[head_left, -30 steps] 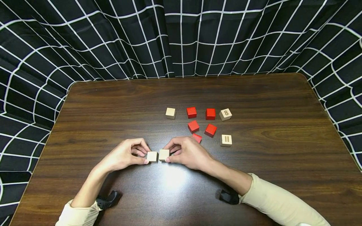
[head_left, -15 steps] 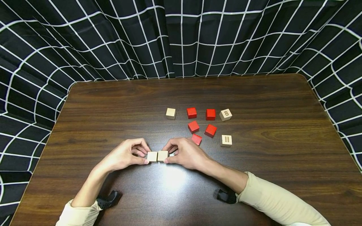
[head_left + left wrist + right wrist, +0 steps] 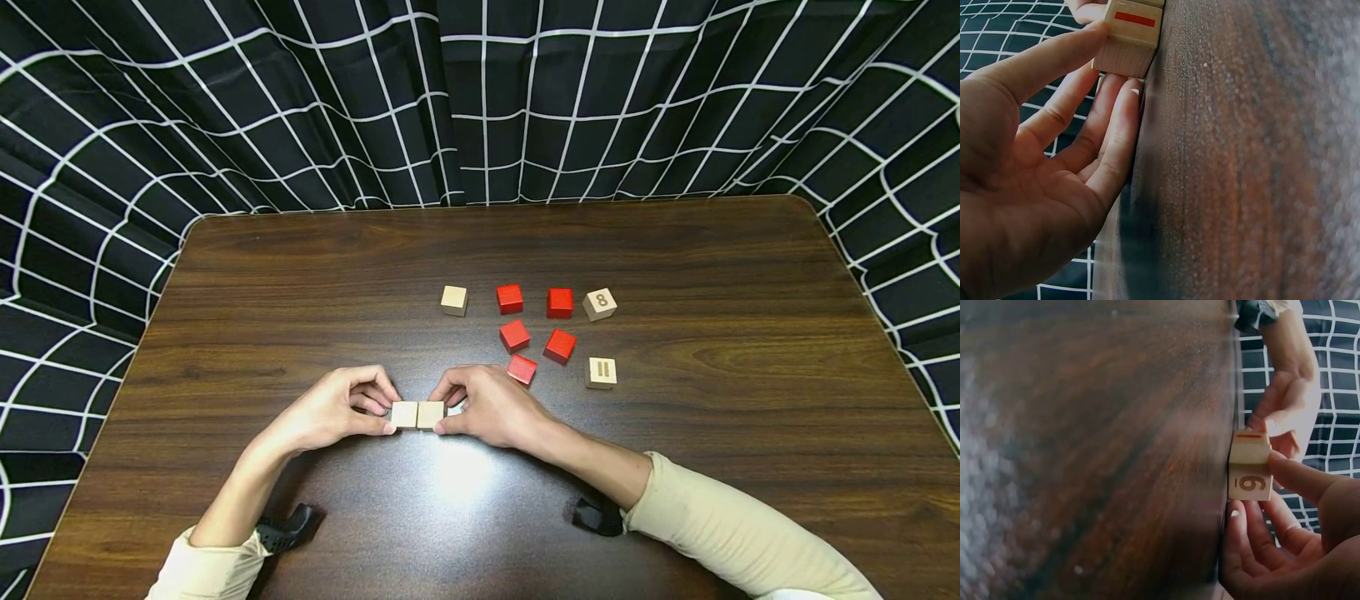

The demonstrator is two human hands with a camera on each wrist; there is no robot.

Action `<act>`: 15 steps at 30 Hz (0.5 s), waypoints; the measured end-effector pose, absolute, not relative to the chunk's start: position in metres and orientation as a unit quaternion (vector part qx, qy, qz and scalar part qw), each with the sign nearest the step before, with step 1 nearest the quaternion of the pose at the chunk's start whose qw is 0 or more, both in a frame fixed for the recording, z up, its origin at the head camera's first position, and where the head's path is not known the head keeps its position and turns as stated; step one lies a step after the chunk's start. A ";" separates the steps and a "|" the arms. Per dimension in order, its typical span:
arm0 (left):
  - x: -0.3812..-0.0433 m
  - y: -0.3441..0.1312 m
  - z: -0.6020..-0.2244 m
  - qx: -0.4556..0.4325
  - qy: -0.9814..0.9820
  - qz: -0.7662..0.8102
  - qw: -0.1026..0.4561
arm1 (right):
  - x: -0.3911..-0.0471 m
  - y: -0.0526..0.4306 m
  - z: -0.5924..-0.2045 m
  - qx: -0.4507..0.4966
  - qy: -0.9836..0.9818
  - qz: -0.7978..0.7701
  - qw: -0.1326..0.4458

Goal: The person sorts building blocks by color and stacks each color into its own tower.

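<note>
Two pale wooden cubes sit side by side on the table, their faces meeting in the head view. My left hand pinches the left wooden cube between thumb and fingers; a red minus bar marks its near side in the left wrist view. From the other side, my right hand pinches the right wooden cube. In the right wrist view that cube's near face carries an underlined digit, like a 6 or 9. Both top faces are plain.
Behind the right hand lie several red cubes. A plain wooden cube stands to their left, a cube marked 8 and one with two bars to their right. A black gridded curtain borders the wooden table.
My right hand has slid its wooden cube left, closing the gap to the cube in my left hand. The left hand has stayed almost still.
</note>
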State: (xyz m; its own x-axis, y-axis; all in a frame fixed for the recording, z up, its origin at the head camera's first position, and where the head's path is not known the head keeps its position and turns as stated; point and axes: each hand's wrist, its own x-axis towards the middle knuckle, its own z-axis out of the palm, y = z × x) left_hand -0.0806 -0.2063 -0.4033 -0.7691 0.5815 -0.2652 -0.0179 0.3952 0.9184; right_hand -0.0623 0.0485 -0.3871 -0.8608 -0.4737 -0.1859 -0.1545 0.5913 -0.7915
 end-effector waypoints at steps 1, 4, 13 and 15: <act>-0.081 -0.206 -0.403 0.179 0.784 0.520 0.288 | -0.062 0.048 -0.387 -0.181 0.871 -0.413 0.193; -0.081 -0.207 -0.403 0.179 0.784 0.519 0.289 | -0.062 0.047 -0.387 -0.182 0.872 -0.410 0.193; -0.081 -0.206 -0.404 0.183 0.784 0.520 0.286 | -0.062 0.045 -0.388 -0.184 0.875 -0.404 0.191; -0.081 -0.206 -0.404 0.184 0.783 0.521 0.286 | -0.062 0.045 -0.389 -0.187 0.875 -0.404 0.189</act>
